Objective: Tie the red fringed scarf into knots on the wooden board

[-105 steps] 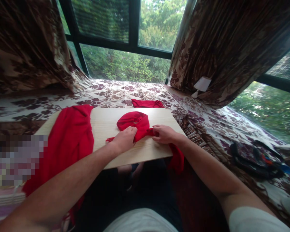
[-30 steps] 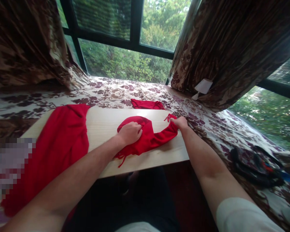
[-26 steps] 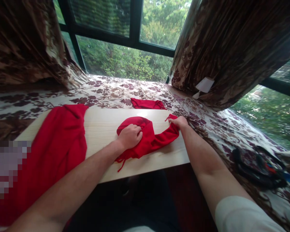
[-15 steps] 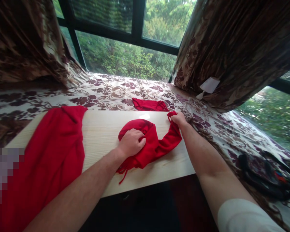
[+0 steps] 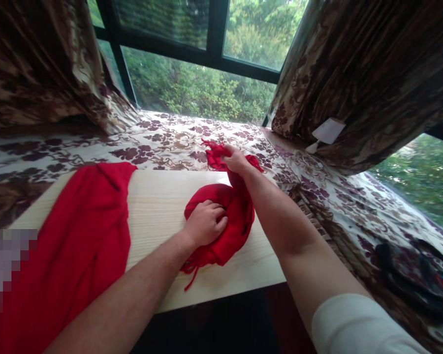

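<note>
A red fringed scarf (image 5: 239, 211) lies curled into a rounded bundle on the pale wooden tabletop (image 5: 158, 196). My left hand (image 5: 206, 223) presses on the bundle, its fingers curled over the cloth. Some loose red threads stick out below that hand. My right hand (image 5: 234, 160) is closed around the scarf's other end, lifted beyond the far table edge, with fringe hanging past the fingers. Behind it lies another piece of red cloth (image 5: 255, 162), partly hidden by my hand. On the left, a large red garment or cloth (image 5: 96, 211) is spread over the table.
Floral fabric (image 5: 162, 130) covers the wide surface beyond the table, below the window (image 5: 184, 83). A small white lamp (image 5: 328, 131) stands by the right curtain (image 5: 339, 64). A dark strapped item (image 5: 409, 285) lies at the right.
My right hand has moved left and away from me, bringing the scarf's end around the far side of the bundle. My left hand stays on the bundle.
</note>
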Demonstrator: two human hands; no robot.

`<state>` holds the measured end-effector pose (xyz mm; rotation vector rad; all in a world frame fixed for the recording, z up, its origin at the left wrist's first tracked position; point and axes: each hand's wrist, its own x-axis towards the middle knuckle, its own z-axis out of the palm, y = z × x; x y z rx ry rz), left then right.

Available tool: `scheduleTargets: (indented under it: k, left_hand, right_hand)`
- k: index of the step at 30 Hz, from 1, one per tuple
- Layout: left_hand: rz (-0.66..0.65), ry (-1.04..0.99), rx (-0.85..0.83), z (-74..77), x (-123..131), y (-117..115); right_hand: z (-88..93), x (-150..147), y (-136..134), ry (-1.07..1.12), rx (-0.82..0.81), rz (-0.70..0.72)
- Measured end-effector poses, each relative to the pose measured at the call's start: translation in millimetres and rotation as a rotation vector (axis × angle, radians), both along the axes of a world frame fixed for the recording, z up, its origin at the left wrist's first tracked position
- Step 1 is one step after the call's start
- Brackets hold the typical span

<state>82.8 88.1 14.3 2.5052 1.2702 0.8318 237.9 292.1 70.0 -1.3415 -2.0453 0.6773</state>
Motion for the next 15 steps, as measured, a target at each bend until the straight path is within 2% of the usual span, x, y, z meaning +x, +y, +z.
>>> scheduleTargets:
  k: [3,6,15]
  left_hand:
    - [0.005,0.008,0.004,0.2,0,0]
    - [0.015,0.024,0.008,0.7,0,-1]
    - [0.051,0.100,-0.001,5.0,3,-3]
  right_hand:
    - [-18.2,-13,-7,-0.157,0.010,0.139]
    - [-23.4,-11,-13,-0.274,0.049,0.051]
    - [11.1,24,-52,-0.609,-0.089,-0.100]
